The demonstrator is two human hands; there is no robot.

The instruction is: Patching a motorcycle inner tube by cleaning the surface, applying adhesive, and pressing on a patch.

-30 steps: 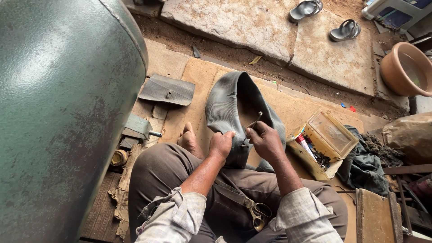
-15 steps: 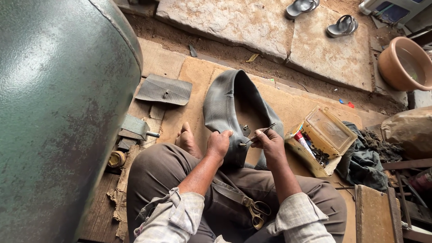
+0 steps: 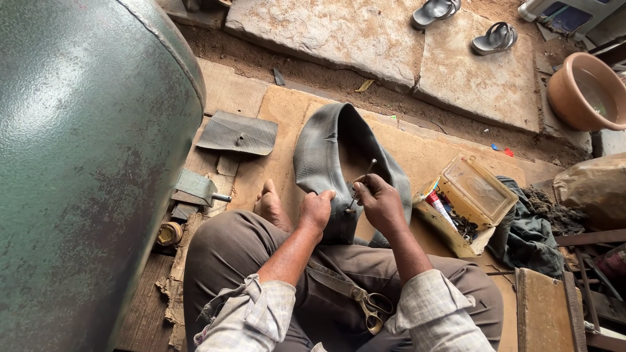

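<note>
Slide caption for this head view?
Seated person's left hand grips a black inner tube; right hand holds a thin metal tool.

Left hand (image 3: 317, 210), right hand (image 3: 380, 203): both clenched, close together.

We see a dark grey rubber inner tube (image 3: 326, 153), deflated and folded into an upright arch rising away from our grip at its lower edge. A thin metal rod (image 3: 362, 179) slants up from our right-hand pinch.

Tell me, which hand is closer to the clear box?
Right. The right hand works just beside the clear plastic box; the left hand pinches the rubber inner tube, farther away.
</note>
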